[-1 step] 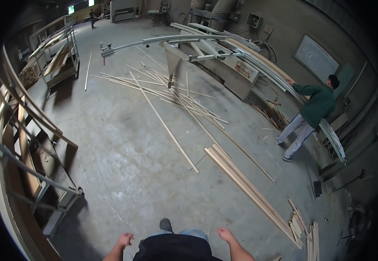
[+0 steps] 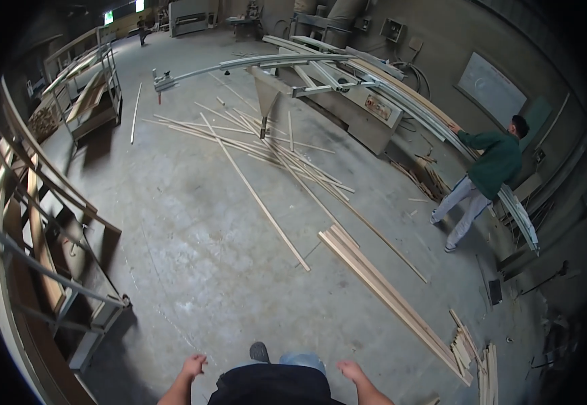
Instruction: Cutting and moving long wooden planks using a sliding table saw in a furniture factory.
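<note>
Both hands empty — left hand (image 2: 193,367), right hand (image 2: 351,370) — above concrete floor (image 2: 192,223).

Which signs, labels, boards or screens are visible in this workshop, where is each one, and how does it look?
Wall board: right wall, behind the other person; pale grey rectangle.
Lit sign: far top left, high up; small, green and white.
Control panel: side of the grey saw machine; small pale plate with red and dark buttons.
No packages show.

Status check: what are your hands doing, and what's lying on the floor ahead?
Left hand and right hand open, empty. Stack of long wood strips nearest, right. Loose slats scattered ahead. A person at the saw table.
</note>
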A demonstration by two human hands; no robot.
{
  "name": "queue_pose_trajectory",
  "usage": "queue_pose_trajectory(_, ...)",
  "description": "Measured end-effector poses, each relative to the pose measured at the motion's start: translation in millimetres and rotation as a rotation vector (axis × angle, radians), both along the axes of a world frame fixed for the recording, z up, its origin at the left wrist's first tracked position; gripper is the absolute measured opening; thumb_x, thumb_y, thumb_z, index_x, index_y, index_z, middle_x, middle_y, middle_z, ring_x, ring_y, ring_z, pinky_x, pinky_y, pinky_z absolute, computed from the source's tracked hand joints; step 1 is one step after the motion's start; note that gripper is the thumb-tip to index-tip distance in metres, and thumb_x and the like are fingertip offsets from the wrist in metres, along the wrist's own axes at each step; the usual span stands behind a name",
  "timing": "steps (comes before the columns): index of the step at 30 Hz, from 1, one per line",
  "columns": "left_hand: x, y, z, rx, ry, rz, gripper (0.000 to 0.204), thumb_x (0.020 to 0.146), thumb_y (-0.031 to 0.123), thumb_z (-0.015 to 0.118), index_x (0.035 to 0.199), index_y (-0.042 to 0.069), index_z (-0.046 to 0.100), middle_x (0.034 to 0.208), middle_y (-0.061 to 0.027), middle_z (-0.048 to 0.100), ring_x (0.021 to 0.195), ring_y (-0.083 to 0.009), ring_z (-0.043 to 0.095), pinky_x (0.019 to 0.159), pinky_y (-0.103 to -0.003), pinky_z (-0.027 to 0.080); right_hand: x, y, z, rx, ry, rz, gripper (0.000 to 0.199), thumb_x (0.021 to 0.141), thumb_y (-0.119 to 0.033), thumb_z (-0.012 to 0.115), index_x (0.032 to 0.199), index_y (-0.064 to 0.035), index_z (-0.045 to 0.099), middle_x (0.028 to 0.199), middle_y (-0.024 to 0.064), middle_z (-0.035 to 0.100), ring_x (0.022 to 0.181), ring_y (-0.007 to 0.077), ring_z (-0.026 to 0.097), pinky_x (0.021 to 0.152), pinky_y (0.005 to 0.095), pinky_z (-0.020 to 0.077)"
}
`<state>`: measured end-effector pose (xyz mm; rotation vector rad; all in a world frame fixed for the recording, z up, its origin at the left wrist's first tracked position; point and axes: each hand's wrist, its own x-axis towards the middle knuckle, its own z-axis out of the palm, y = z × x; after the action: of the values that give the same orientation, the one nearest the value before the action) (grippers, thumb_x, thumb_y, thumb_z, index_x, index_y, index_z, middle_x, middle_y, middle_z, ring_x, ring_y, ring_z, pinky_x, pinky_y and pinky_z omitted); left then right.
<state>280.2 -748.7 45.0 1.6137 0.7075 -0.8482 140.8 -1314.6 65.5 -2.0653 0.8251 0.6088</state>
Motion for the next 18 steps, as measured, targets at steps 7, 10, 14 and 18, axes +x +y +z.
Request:
queue_pose_trajectory(7,532,-184,39,-0.042,-0.309,0.177,0.034,0.088,0.026,0.056,0.111,0.0,0.058,0.097,-0.0126,0.063,0.082,-0.0225,0.062,0.058,-0.033,0.052,359,-136,-65,0.446,0.037,-0.361,0.039,0.089,-0.034,0.055,0.105,0.0001,0.062,0.099,0.0109,0.061,0.09,0.0218,0.055,0.075,0.0362,0.0462)
queue_pose_trajectory(10,682,-246,30,-0.054,-0.242,0.154,0.035,0.088,0.026,0.057,0.112,0.0,0.058,0.099,-0.0128,0.062,0.084,-0.023,0.062,0.062,-0.034,0.054,574,-204,-35,0.385,0.029,-0.242,0.033,0.087,-0.032,0.056,0.099,-0.0009,0.063,0.09,0.0093,0.06,0.081,0.0198,0.054,0.069,0.0348,0.0452)
queue_pose_trajectory(14,806,-309,39,0.074,0.112,-0.098,0.039,0.087,0.026,0.058,0.113,-0.002,0.057,0.101,-0.0134,0.062,0.087,-0.0233,0.063,0.073,-0.037,0.055,792,-273,-6,0.282,0.033,-0.138,0.027,0.085,-0.028,0.057,0.09,-0.0023,0.064,0.078,0.007,0.059,0.069,0.0172,0.053,0.06,0.0329,0.0438)
queue_pose_trajectory(18,1046,-374,53,0.011,-0.093,-0.019,0.036,0.088,0.031,0.058,0.113,0.005,0.059,0.105,-0.0103,0.063,0.089,-0.0223,0.063,0.07,-0.032,0.05,1116,-357,21,0.152,-0.063,-0.046,0.022,0.084,-0.024,0.058,0.082,-0.0036,0.064,0.067,0.0048,0.057,0.057,0.0146,0.052,0.052,0.031,0.0425)
